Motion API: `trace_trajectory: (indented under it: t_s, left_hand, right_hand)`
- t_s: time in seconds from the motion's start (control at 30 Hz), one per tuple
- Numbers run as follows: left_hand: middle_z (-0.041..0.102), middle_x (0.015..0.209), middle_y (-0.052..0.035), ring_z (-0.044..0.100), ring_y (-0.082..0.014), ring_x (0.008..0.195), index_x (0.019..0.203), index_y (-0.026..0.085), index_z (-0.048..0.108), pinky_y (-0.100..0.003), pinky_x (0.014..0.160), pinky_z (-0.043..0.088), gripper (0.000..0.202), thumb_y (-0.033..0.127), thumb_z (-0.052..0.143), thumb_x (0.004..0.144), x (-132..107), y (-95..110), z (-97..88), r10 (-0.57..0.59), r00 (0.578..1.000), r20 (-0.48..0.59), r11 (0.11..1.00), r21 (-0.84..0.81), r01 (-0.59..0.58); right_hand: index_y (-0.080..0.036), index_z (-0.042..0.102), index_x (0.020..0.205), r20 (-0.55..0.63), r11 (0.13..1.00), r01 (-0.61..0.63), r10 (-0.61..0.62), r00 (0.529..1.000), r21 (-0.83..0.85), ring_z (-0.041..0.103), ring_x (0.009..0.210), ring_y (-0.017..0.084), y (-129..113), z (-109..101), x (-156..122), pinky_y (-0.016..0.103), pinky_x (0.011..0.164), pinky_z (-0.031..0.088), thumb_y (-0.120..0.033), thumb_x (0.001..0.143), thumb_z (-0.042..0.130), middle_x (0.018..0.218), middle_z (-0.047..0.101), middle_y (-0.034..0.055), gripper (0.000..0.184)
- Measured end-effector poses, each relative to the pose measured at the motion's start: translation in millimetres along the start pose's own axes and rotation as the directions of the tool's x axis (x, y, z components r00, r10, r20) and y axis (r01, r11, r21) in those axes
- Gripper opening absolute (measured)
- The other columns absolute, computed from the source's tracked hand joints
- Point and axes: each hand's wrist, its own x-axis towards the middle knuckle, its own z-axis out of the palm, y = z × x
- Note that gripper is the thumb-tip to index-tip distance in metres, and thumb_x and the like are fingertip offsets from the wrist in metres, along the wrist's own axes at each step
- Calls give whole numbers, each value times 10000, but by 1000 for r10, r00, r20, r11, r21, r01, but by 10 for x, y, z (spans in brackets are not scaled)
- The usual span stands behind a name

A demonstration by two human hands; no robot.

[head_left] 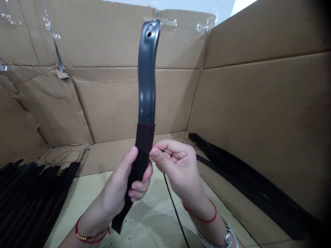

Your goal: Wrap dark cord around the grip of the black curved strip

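Note:
A long, slightly curved black strip [147, 86] with a hole near its top end stands nearly upright before me. Round its middle sits a band of dark brown cord [144, 137], wound in tight, close turns. Below this band, my left hand [124, 179] is wrapped round the strip's matte black lower part. At the band's lower right edge, my right hand [178, 165] pinches the thin cord [174, 206] between thumb and forefinger. From that hand the cord runs down past the bottom of the view.
Cardboard walls [108, 100] joined with clear tape rise at the back and right. Many similar black strips [33, 196] lie side by side at left. More long black pieces [240, 172] rest along the right wall. Loose thin cord [62, 156] lies at back left.

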Motion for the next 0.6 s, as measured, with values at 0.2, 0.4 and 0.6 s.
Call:
trace_trajectory:
  t_s: [0.2,0.4,0.6]
  left_hand:
    - [214,458,77,148,-40,395,610,162,457,-182,381,110,606,711,395,859,0,-33,2,59,998,-15,993,102,-57]
    - [259,470,71,180,-37,386,687,151,505,-154,374,150,593,679,337,900,-17,64,-85,-9,993,118,999,47,3]
    - [446,476,42,307,-56,297,1025,180,549,-134,310,261,606,661,192,934,-69,134,-227,12,923,384,997,-71,17]
  right_hand:
    - [-170,652,694,-75,1000,26,-26,997,2,353,311,60,39,52,-60,199,314,309,-320,764,764,413,439,-57,200]
    - [-149,677,697,-23,1000,-14,14,1000,4,200,377,32,70,-60,-17,187,345,136,-341,767,768,438,339,-72,224]
    - [-139,728,932,242,955,-262,224,944,137,205,408,10,-6,-115,24,177,373,86,-318,825,730,561,544,-10,208]
